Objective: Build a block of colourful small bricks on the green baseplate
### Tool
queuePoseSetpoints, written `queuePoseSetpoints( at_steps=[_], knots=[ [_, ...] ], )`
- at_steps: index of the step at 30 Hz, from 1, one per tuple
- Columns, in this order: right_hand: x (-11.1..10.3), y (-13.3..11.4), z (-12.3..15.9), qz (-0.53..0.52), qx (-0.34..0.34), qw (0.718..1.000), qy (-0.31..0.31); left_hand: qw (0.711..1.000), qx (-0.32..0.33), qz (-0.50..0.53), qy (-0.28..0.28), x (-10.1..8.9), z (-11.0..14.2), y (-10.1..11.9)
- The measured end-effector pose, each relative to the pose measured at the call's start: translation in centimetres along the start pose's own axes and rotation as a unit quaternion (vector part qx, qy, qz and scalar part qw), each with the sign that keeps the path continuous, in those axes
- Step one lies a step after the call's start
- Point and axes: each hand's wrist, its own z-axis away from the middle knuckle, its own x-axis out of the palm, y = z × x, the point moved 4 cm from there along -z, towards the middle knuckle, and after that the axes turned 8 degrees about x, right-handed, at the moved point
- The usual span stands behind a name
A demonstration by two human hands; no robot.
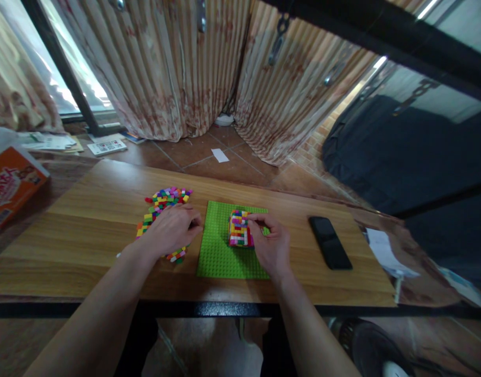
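A small block built of multicoloured toy bricks [238, 229] stands on a green studded baseplate [217, 256]. My right hand [272, 241] reaches over its right side, thumb and forefinger pinched together at the top of the bricks. Whatever lies between those fingertips is too small to make out. To the left of the baseplate is a pile of loose coloured bricks [167, 196], partly covered by my left hand [177, 225]. The left fingers are curled and closed near the pile's right edge. What they hold, if anything, is hidden.
A black phone [330, 243] lies on the wooden table [87, 235], right of the baseplate. An orange box [14, 186] is at the far left. Beyond the table hang patterned curtains [165, 68], and a dark metal bar [366, 36] crosses overhead.
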Motion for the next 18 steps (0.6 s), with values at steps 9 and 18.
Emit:
queuePoseSetpoints(
  at_steps=[9,18],
  knots=[
    [-0.1,-0.3,0.1,0.004,-0.004,1.0,0.003,0.997,-0.02,0.037,-0.062,-1.0,0.7,-1.1],
    [0.2,-0.4,0.1,0.022,-0.016,1.0,-0.004,0.999,0.013,-0.034,-0.033,0.1,0.4,-0.4]
  ],
)
